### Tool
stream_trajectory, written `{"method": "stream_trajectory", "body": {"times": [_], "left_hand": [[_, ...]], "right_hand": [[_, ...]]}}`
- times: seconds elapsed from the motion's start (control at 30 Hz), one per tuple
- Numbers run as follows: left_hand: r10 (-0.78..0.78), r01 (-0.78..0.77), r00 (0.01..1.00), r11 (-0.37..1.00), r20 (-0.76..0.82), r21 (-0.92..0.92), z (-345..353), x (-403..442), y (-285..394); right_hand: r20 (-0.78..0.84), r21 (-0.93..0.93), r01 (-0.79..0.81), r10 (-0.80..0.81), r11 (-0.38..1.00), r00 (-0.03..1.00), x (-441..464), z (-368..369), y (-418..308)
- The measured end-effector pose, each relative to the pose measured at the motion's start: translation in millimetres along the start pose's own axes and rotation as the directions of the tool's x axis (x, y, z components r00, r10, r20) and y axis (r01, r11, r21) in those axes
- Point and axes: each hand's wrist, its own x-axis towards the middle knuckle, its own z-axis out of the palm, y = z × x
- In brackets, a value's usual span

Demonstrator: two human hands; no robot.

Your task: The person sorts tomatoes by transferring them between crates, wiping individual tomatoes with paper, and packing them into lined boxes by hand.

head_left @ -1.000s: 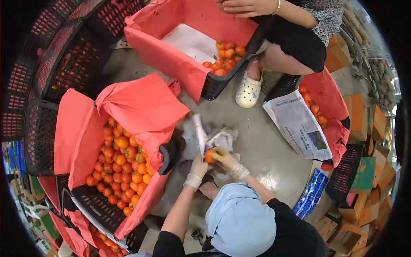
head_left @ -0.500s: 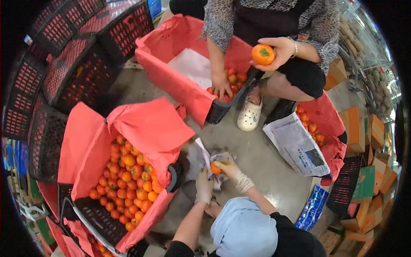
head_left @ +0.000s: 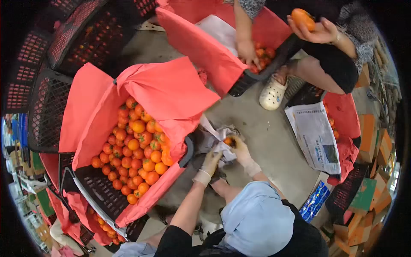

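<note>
My right hand, in a white glove, has its fingers closed around a small orange-red tomato. The tomato's dark stem end shows. Close on its left, my gloved left hand pinches a whitish cloth, which lies bunched below and beside the tomato. Left of both hands stands a black crate lined with red paper and holding many tomatoes.
Across from me, a co-worker's hand reaches into another red-lined crate; their other hand holds a large orange fruit. A newspaper-draped crate stands right, near a blue packet. Black crates are stacked left.
The view has shifted, so the crates sit higher and farther right. My right hand has turned the tomato from its smooth side to its stem end. The co-worker's large orange fruit is tilted differently.
</note>
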Motion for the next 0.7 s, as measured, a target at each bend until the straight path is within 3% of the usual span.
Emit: {"method": "stream_trajectory", "body": {"times": [0.03,0.07,0.1,0.13,0.17,0.2,0.27,0.3,0.33,0.37,0.43,0.5,0.57,0.63,0.7], "left_hand": [[-0.209,0.203,0.978,0.931,0.012,-0.303,1.3,2.5,25.4],[-0.206,0.193,0.979,0.932,-0.008,-0.308,-7.2,5.1,51.8],[-0.018,0.019,1.0,0.996,-0.009,0.084,-15.9,7.3,79.7],[0.151,-0.163,0.987,0.873,0.063,0.459,-20.7,8.7,95.6],[0.157,-0.162,0.986,0.873,0.05,0.46,-21.7,10.5,99.9],[0.177,-0.175,0.984,0.925,0.024,0.339,-21.8,12.8,104.9],[0.239,-0.232,0.97,0.966,-0.051,0.117,-16.6,14.5,107.0],[0.248,-0.24,0.967,0.963,-0.054,0.119,-12.5,12.3,104.4],[0.109,-0.122,0.991,0.975,-0.075,-0.184,-10.4,9.7,106.8],[-0.029,0.001,0.998,0.882,-0.051,-0.47,-8.1,8.9,109.7],[-0.052,-0.014,0.993,0.842,-0.107,-0.539,-1.4,3.1,114.9],[-0.193,0.037,0.973,0.681,-0.131,-0.731,1.0,2.1,119.0],[-0.107,-0.019,0.983,0.741,-0.146,-0.672,-3.6,3.4,115.7],[-0.183,0.091,0.98,0.766,-0.08,-0.637,-3.2,1.7,107.5],[-0.165,0.056,0.98,0.76,-0.109,-0.647,-3.7,3.5,101.6]], "right_hand": [[0.038,0.036,-0.033,0.031,0.999,0.999,-3.0,-4.3,-3.0],[0.029,0.122,-0.053,0.05,0.991,0.998,-5.2,-1.2,15.1],[0.043,0.118,-0.043,0.038,0.992,0.998,-12.3,-0.4,13.3],[0.094,0.322,-0.173,0.151,0.931,0.984,-20.7,-2.7,5.5],[0.166,0.502,-0.298,0.248,0.812,0.954,-26.1,-4.2,-0.2],[0.159,0.401,-0.139,0.081,0.906,0.984,-27.9,-4.1,0.2],[0.14,0.343,-0.042,-0.007,0.939,0.99,-26.7,-10.5,-37.9],[0.118,0.287,0.041,-0.077,0.957,0.99,-28.2,-12.2,-51.5],[0.145,0.555,-0.122,0.05,0.823,0.988,-23.1,-7.5,-52.6],[0.137,0.557,-0.112,0.042,0.823,0.99,-23.5,-8.3,-54.4],[0.128,0.249,0.223,-0.26,0.942,0.957,-27.2,-12.4,-60.9],[0.174,0.168,0.279,-0.307,0.946,0.936,-24.0,-15.7,-70.3],[0.177,-0.024,0.493,-0.481,0.87,0.858,-26.4,-16.9,-76.0],[0.15,0.01,0.477,-0.473,0.879,0.868,-31.7,-15.7,-75.7],[0.138,0.042,0.443,-0.444,0.896,0.885,-35.8,-16.1,-78.4]]}}
